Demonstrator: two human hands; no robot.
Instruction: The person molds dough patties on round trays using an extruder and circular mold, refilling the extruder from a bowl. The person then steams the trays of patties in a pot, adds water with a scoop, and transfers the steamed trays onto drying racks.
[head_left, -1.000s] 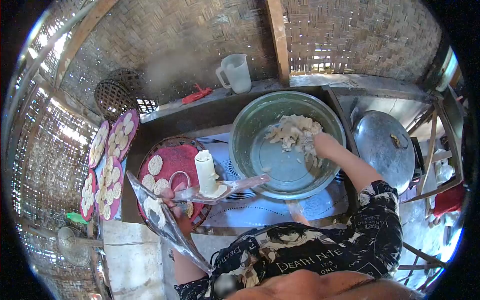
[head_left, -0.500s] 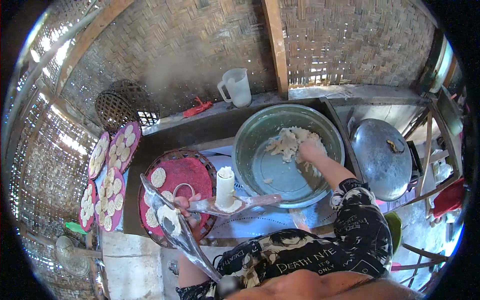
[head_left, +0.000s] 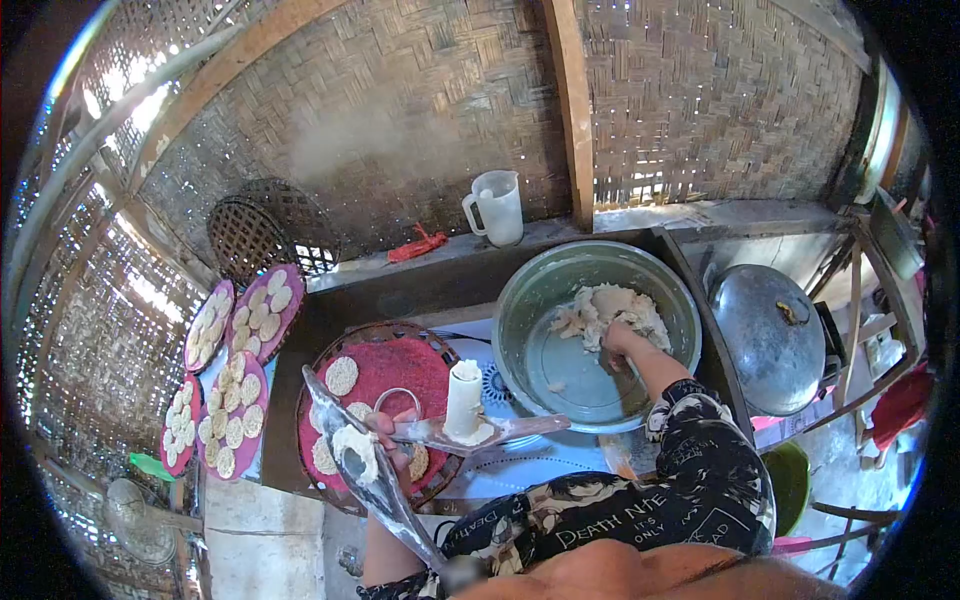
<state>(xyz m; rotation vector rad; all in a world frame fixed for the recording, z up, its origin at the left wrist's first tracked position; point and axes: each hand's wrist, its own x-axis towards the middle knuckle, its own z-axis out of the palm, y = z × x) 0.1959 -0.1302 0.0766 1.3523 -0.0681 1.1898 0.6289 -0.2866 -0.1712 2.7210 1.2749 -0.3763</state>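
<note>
My left hand (head_left: 388, 430) is closed on a wooden press, partly hidden behind its dark, flour-smeared arm (head_left: 365, 462). White dough sits in the opening of that arm. The press's other arm (head_left: 525, 425) points right and carries an upright white, dough-coated cylinder (head_left: 463, 402). Just above my left fingers is a thin pale ring (head_left: 408, 391). Inside the large green-grey basin (head_left: 520, 385), my right hand (head_left: 622, 342) presses into a lump of white dough (head_left: 610, 305); its fingertips are buried or out of sight.
A round tray with a red cloth (head_left: 400, 356) holds several flat dough discs. More discs lie on pink round trays (head_left: 281, 335) at the left. Behind stand a white jug (head_left: 497, 207) and a red item (head_left: 417, 243). A lidded metal pot (head_left: 765, 350) is right of the basin.
The whole view has shifted, so things sit lower and further right. Within the basin, my right hand has moved slightly toward me and left against the dough. My left hand keeps its hold.
</note>
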